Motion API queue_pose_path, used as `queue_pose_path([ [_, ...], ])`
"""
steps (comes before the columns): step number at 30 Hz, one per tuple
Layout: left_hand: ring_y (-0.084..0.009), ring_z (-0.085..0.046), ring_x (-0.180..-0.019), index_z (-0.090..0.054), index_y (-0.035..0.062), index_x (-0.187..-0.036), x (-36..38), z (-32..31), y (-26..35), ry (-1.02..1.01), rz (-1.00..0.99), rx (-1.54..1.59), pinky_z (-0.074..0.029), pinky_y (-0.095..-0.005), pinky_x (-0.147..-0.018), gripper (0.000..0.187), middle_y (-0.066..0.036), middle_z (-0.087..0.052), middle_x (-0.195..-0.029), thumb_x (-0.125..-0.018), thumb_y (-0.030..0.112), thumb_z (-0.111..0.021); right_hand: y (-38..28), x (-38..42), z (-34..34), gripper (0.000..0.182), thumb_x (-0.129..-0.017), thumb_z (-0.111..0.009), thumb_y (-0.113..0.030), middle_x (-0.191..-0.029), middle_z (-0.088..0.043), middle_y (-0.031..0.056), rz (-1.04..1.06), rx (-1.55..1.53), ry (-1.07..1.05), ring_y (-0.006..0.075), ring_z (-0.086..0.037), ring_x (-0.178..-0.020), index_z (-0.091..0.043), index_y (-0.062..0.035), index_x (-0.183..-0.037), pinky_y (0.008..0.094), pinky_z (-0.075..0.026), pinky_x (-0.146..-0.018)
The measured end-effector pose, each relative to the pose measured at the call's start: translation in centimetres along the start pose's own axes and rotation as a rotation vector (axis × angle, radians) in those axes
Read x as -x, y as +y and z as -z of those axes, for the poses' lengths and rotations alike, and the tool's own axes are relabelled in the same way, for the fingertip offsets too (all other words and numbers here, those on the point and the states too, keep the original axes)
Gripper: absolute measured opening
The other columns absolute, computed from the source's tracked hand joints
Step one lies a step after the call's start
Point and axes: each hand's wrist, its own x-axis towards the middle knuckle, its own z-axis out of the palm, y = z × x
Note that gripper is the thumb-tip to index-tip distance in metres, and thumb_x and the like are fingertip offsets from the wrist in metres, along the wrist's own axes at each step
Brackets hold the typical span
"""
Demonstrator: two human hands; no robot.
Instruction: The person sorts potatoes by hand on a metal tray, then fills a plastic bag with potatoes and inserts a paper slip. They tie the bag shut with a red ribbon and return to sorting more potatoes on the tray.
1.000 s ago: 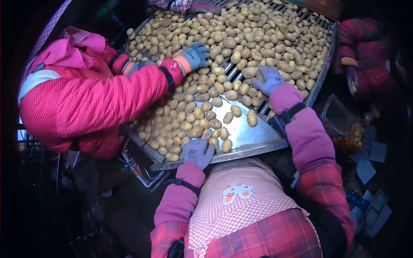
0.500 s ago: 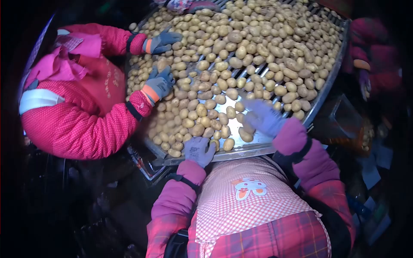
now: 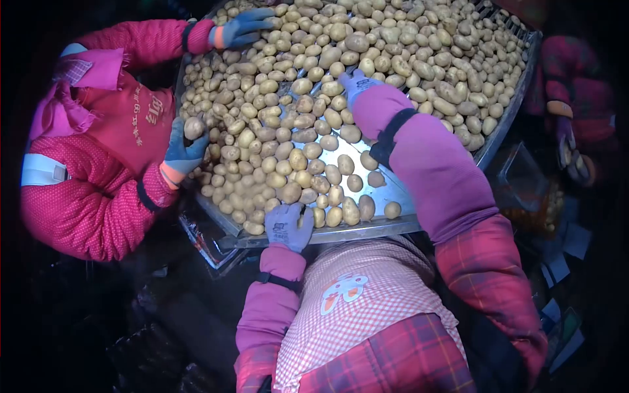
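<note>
Many potatoes (image 3: 303,122) cover a metal table with a raised rim (image 3: 386,227). My left hand (image 3: 288,226), in a light purple glove, rests at the near rim, its fingers apart and touching the nearest potatoes. Stretched far across the table, my right hand (image 3: 357,85) reaches in among the potatoes, its fingers partly spread against them; the fingertips are partly hidden. Several loose potatoes lie on the bare metal (image 3: 386,190) below my right forearm.
At the left a co-worker in a red apron (image 3: 147,118) holds a potato (image 3: 194,128) in one gloved hand and lays the other on the pile. Another person's gloved hand (image 3: 565,134) shows at the right, beside a crate (image 3: 521,173).
My right hand has moved away from me, up to the pile. My left hand has stayed near the rim. The co-worker's lower hand has drawn back with a potato.
</note>
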Motion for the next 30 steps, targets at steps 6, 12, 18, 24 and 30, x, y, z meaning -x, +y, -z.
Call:
queue_pose_path([
  [6, -0.0300, -0.060, -0.073, -0.064, 0.0088, -0.080, 0.7, -0.8, 0.0, 0.079, -0.026, 0.041, -0.044, -0.0437, -0.068, 0.015, -0.011, -0.062, -0.075, -0.078, 0.024, -0.066, 2.8, 0.2, -1.6, 0.048, -0.082, -0.063, -0.026, -0.113, -0.061, 0.0169, -0.066, 0.088, 0.033, 0.0324, -0.066, -0.094, -0.053, -0.0126, -0.127, 0.0425, -0.054, -0.080],
  [12, -0.0302, -0.059, -0.069, -0.065, 0.0077, -0.081, 0.6, -0.6, 0.2, 0.110, -0.082, 0.036, -0.044, -0.0436, -0.066, 0.015, -0.011, -0.061, -0.070, -0.079, 0.022, -0.065, 13.0, 11.1, 3.1, 0.028, -0.090, -0.058, -0.018, -0.116, -0.056, 0.0041, 0.095, -1.133, 0.244, 0.0123, -0.057, -0.098, -0.059, -0.0096, -0.116, 0.0277, -0.051, -0.076],
  [18, -0.0297, -0.059, -0.069, -0.065, 0.0074, -0.082, 0.6, -0.7, 0.0, 0.084, -0.102, -0.003, -0.043, -0.0433, -0.066, 0.015, -0.010, -0.062, -0.071, -0.081, 0.022, -0.064, 18.6, 14.0, -0.4, 0.043, -0.089, -0.062, -0.031, -0.110, -0.061, 0.0081, -0.230, -0.744, 0.183, 0.0208, -0.061, -0.101, -0.056, -0.0081, -0.124, 0.0309, -0.050, -0.082],
  [24, -0.0307, -0.059, -0.074, -0.066, 0.0070, -0.086, 0.5, -0.7, 0.3, 0.030, -0.053, -0.007, -0.043, -0.0439, -0.070, 0.017, -0.011, -0.063, -0.075, -0.082, 0.023, -0.063, 11.4, 10.9, -0.4, 0.044, -0.083, -0.056, -0.027, -0.112, -0.060, 0.0181, -0.323, -0.064, -0.167, 0.0351, -0.062, -0.098, -0.053, -0.0168, -0.126, 0.0447, -0.051, -0.082],
  [30, -0.0307, -0.059, -0.073, -0.066, 0.0072, -0.083, 0.6, -0.6, -0.4, 0.034, -0.077, -0.010, -0.043, -0.0441, -0.069, 0.019, -0.012, -0.063, -0.075, -0.083, 0.026, -0.061, 5.0, 13.4, -4.8, 0.040, -0.086, -0.055, -0.022, -0.114, -0.058, 0.0190, -0.258, -0.004, -0.074, 0.0356, -0.061, -0.100, -0.054, -0.0203, -0.126, 0.0458, -0.050, -0.083],
])
